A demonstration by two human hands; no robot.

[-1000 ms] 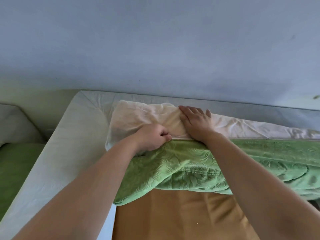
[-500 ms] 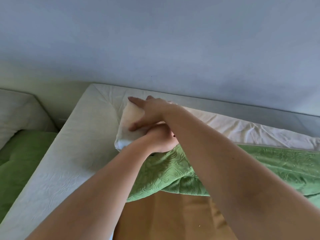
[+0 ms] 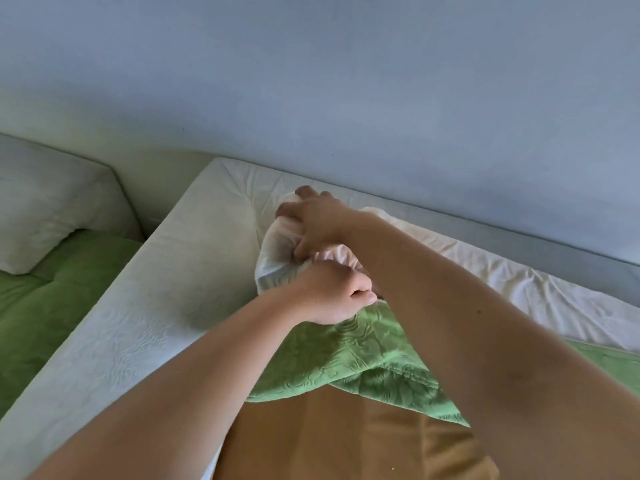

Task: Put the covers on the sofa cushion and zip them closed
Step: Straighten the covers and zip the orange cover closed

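A white sofa cushion lies along the sofa's back, partly inside a green embossed cover. My right hand crosses over my left arm and grips the cushion's bunched left corner, fingers curled into the fabric. Just below it, my left hand is a fist that grips the edge of the green cover at its opening. The zipper is hidden under my hands.
A white sofa arm runs down the left side of the seat. Tan seat fabric shows below the cover. Another white cushion and green seat lie at far left. A pale wall rises behind.
My right hand left the cushion's top, swung left across my left arm and now squeezes the cushion's left corner. The corner is crumpled. My left fist stays on the cover's edge.
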